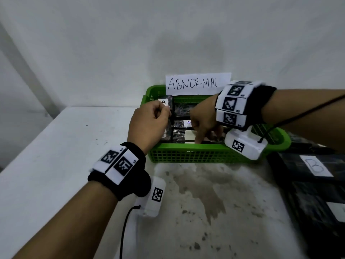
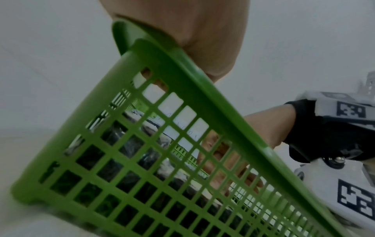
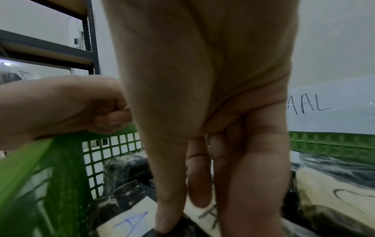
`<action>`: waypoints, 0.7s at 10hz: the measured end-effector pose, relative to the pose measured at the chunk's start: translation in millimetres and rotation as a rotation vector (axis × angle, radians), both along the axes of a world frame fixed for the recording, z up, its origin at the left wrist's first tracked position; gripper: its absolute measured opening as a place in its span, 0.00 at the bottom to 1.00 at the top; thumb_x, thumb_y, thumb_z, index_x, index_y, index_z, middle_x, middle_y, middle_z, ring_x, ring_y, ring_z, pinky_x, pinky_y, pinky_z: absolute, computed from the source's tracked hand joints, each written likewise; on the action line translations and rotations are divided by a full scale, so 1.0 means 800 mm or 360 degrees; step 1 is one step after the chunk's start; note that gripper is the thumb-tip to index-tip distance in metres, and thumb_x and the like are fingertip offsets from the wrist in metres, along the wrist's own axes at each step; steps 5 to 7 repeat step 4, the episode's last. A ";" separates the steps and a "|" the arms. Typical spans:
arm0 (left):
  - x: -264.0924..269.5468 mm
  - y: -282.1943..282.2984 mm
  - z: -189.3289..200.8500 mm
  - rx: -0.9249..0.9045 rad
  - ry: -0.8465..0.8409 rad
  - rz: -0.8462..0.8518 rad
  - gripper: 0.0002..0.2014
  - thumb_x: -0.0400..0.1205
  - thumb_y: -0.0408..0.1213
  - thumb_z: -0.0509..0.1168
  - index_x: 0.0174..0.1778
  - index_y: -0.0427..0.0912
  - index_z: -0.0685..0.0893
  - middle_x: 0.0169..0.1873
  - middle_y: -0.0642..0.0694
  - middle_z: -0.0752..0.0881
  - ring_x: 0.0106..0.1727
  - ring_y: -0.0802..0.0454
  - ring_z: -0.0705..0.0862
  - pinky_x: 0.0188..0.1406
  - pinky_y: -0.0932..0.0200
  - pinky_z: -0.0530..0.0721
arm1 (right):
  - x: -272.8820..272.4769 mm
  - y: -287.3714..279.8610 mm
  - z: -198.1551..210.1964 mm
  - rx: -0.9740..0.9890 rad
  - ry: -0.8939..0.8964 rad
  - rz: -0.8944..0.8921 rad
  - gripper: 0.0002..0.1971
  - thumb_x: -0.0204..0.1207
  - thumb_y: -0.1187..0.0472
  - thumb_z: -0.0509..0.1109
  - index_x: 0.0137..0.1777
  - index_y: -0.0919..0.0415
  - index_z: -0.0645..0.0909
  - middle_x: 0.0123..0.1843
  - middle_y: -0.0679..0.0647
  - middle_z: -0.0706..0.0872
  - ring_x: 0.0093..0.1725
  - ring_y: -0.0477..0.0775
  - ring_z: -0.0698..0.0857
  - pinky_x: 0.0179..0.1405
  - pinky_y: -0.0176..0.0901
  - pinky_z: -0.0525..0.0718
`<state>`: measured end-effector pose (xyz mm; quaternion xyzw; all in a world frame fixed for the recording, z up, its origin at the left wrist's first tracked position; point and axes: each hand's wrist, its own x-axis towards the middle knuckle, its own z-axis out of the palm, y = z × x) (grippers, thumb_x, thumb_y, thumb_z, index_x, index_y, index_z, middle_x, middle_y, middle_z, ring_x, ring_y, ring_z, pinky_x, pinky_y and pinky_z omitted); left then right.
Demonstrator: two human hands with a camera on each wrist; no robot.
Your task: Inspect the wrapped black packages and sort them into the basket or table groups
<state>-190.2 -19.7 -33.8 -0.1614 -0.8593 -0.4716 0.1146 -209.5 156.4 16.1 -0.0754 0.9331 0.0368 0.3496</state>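
A green mesh basket (image 1: 186, 156) holds several black plastic-wrapped packages (image 1: 182, 109) with white labels marked A. My left hand (image 1: 165, 111) reaches over the basket's left rim (image 2: 182, 80). Its curled fingers and thumb seem to pinch the edge of a package labelled A (image 1: 164, 102) that stands against the left wall. My right hand (image 1: 203, 137) reaches down into the basket from the right. Its fingers (image 3: 199, 192) point straight down and touch the flat packages (image 3: 131, 222) near the front. Both hands hide part of the contents.
A white paper sign reading ABNORMAL (image 1: 197, 83) stands at the basket's back edge. More black wrapped packages, one labelled B (image 1: 313, 165), lie on the stained white table (image 1: 56, 146) at the right. A white wall rises just behind. A metal shelf (image 3: 89, 40) stands to the left.
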 end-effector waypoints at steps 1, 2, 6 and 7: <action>-0.001 0.003 0.000 -0.0054 -0.0014 0.0027 0.13 0.86 0.43 0.62 0.40 0.44 0.87 0.28 0.49 0.84 0.32 0.51 0.81 0.33 0.57 0.74 | 0.001 0.003 0.000 -0.0004 0.0019 0.0025 0.19 0.79 0.42 0.74 0.34 0.56 0.89 0.29 0.46 0.91 0.22 0.41 0.84 0.27 0.32 0.82; 0.000 0.003 0.000 -0.0073 -0.0016 0.0048 0.13 0.86 0.44 0.62 0.40 0.43 0.87 0.28 0.50 0.84 0.31 0.52 0.80 0.33 0.58 0.73 | 0.009 0.001 0.005 -0.0048 0.0047 0.0069 0.17 0.80 0.42 0.73 0.37 0.52 0.92 0.39 0.47 0.94 0.24 0.40 0.82 0.33 0.35 0.82; 0.002 0.003 0.000 -0.0104 -0.0018 0.0081 0.14 0.85 0.43 0.62 0.40 0.42 0.87 0.28 0.50 0.84 0.30 0.53 0.80 0.32 0.58 0.74 | 0.038 0.020 0.033 -0.0013 0.0420 0.0012 0.18 0.83 0.41 0.68 0.40 0.49 0.92 0.42 0.44 0.93 0.26 0.37 0.84 0.32 0.34 0.78; 0.002 0.003 0.000 -0.0104 -0.0018 0.0081 0.14 0.85 0.43 0.62 0.40 0.42 0.87 0.28 0.50 0.84 0.30 0.53 0.80 0.32 0.58 0.74 | 0.038 0.020 0.033 -0.0013 0.0420 0.0012 0.18 0.83 0.41 0.68 0.40 0.49 0.92 0.42 0.44 0.93 0.26 0.37 0.84 0.32 0.34 0.78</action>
